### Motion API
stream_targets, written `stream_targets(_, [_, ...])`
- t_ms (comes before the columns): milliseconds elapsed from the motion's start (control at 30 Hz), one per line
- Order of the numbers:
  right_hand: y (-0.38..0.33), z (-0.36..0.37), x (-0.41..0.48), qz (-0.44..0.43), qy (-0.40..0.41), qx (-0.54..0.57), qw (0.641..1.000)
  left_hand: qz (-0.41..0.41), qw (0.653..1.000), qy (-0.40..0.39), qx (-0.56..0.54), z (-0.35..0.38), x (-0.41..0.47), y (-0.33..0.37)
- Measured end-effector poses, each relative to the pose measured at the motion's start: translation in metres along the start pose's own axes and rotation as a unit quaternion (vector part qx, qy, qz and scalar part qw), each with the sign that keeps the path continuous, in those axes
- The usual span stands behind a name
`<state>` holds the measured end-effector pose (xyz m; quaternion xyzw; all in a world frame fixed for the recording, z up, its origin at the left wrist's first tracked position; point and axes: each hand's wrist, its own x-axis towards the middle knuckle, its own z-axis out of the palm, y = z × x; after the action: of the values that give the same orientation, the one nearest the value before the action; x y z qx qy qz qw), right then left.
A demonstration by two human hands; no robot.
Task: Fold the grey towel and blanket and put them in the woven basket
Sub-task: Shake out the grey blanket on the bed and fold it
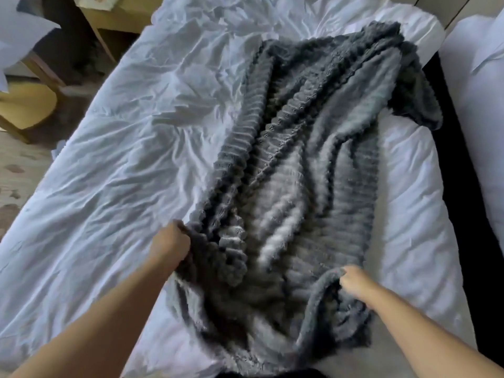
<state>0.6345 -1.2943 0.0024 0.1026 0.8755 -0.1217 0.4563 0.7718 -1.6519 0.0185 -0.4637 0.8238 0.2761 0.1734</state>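
Note:
A dark grey ribbed fleece blanket lies bunched lengthwise on the right half of a white bed, running from the far end down to the near edge. My left hand is closed on the blanket's near left edge. My right hand grips the near right edge, where the fabric curls over. The stretch between my hands sags in loose folds. No towel and no woven basket appear in view.
The wrinkled white sheet covers the bed's left half. A wooden chair and a wooden table stand on the floor at upper left. A second white bed lies at the right, across a dark gap.

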Motion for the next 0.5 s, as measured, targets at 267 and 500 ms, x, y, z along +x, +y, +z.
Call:
stream_targets(267, [-0.072, -0.067, 0.158, -0.024, 0.088, -0.067, 0.994, 0.109, 0.980, -0.105, 0.127, 0.107, 0.100, 0.134])
stream_targets(500, [-0.045, 0.027, 0.166, -0.089, 0.014, -0.194, 0.977, 0.116, 0.942, -0.234, 0.213, 0.185, 0.101, 0.116])
